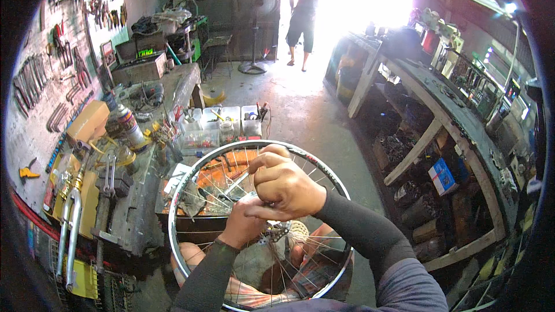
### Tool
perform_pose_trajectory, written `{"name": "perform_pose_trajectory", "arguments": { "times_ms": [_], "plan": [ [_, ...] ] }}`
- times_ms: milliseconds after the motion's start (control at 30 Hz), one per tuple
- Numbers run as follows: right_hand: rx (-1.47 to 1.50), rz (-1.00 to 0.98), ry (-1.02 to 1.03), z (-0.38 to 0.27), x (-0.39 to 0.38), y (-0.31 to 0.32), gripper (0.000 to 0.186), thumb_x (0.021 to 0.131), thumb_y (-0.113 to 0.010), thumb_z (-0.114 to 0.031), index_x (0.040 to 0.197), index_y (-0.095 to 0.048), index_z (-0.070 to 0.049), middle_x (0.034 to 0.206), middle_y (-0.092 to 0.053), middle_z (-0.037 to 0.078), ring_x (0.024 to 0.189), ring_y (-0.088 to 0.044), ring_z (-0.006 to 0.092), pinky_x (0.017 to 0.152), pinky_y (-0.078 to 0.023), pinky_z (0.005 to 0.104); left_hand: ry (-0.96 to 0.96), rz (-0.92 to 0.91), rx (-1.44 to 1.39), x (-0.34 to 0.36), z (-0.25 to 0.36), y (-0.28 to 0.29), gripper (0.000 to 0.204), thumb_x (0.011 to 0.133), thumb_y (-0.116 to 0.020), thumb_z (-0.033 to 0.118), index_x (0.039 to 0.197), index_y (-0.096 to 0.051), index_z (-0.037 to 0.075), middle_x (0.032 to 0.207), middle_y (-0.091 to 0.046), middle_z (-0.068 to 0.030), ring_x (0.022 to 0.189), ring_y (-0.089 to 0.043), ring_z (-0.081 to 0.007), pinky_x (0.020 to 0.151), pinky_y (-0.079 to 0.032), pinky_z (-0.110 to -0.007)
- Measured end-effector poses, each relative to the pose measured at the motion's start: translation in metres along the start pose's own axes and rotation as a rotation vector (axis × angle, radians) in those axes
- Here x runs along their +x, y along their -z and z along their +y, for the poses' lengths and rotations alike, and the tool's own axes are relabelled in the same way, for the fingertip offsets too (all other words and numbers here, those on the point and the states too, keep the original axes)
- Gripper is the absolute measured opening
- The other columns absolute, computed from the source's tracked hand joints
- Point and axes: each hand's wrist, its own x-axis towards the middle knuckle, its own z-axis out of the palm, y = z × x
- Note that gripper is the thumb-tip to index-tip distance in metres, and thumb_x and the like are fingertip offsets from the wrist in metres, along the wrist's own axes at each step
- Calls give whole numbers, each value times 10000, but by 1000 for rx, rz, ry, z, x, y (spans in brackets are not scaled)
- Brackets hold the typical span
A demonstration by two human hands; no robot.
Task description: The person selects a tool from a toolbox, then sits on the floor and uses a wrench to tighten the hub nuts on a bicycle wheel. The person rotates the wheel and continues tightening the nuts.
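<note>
A bicycle wheel (171, 219) without a tyre stands tilted over my lap, its silver spokes running in to the hub (277, 233). My left hand (241, 226) is closed just above the hub. Over it, my right hand (284, 189) is curled, its thumb reaching across toward the left hand. What the fingers of either hand grip is hidden. Beside the hub shows a pale round disc with holes (299, 230). Behind the spokes lies an orange surface (234, 164) with a grey rag (192, 199) on it.
At left, a workbench (139, 219) carries a vise, spray can (130, 124) and silver fork-like tubes (69, 225); tools hang on the wall. Plastic bins (222, 117) stand ahead. A long bench (451, 110) with crowded shelves runs along the right. A person (306, 8) is at the bright doorway.
</note>
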Motion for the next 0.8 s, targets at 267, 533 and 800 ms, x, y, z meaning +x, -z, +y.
{"name": "perform_pose_trajectory", "arguments": {
  "times_ms": [267, 533, 800],
  "plan": [
    [72, 555, -306, -28, -20, -70, 210, 867, -810, -56, 802, -617, -6, 1519, -564, 279, 1558, -339, 573, 1250, -315, 604, 34, 97, 334, -11, -5, -2, 220, 948, -721, 253, 959, -731, 34, 915, -746, -225, 866, -752, -418, 719, -592, -508],
    [1118, 338, -416, 18, -36, -40, 171, 970, -694, -94, 845, -678, 22, 1361, -704, 226, 1458, -540, 390, 1180, -469, 467, 320, 37, -38, -8, 15, 4, 325, 1038, -711, 358, 1092, -767, 42, 929, -732, -216, 884, -751, -394, 755, -555, -465],
    [799, 732, -505, -18, -51, -81, 409, 1187, -423, -359, 1270, -637, -21, 1288, -738, 185, 1118, -710, 239, 1003, -556, 391, 115, -22, 236, 2, 7, -3, 250, 1009, -669, 238, 1146, -741, 41, 1026, -745, -249, 986, -744, -440, 823, -578, -468]
  ]
}}
